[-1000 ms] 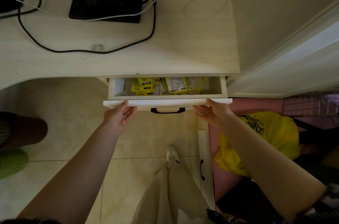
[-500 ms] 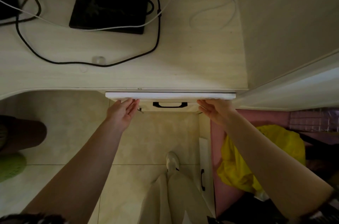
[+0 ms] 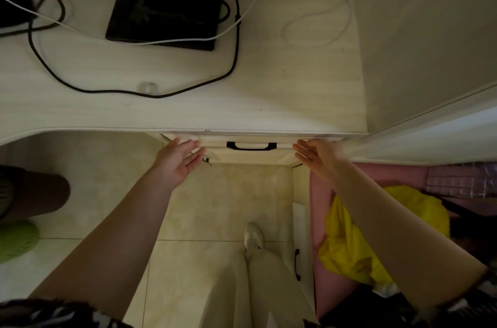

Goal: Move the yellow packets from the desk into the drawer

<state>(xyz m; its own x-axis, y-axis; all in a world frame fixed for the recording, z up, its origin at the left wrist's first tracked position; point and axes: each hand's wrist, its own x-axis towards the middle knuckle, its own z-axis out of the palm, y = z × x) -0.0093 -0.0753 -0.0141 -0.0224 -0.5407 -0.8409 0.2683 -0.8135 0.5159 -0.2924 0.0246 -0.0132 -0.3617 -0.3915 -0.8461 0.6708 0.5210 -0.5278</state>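
Observation:
The white drawer [image 3: 250, 155] under the desk edge is pushed in, its front with a black handle [image 3: 251, 146] flush beneath the desktop. No yellow packets show; the drawer's inside is hidden. My left hand [image 3: 178, 159] has straight fingers against the left end of the drawer front. At the right end my right hand [image 3: 316, 154] lies the same way, fingers straight. Neither hand holds anything.
The pale desk [image 3: 282, 80] carries a black monitor base [image 3: 166, 10], black and white cables [image 3: 234, 32] and a small clear disc [image 3: 147, 87]. A wall and cabinet stand at the right. On the floor are a yellow bag [image 3: 349, 241], my shoe [image 3: 252, 236] and a lower drawer's handle [image 3: 297, 264].
The drawer, open with yellow packets showing a second ago, has slid fully in under both hands. The hands followed it forward to the desk edge.

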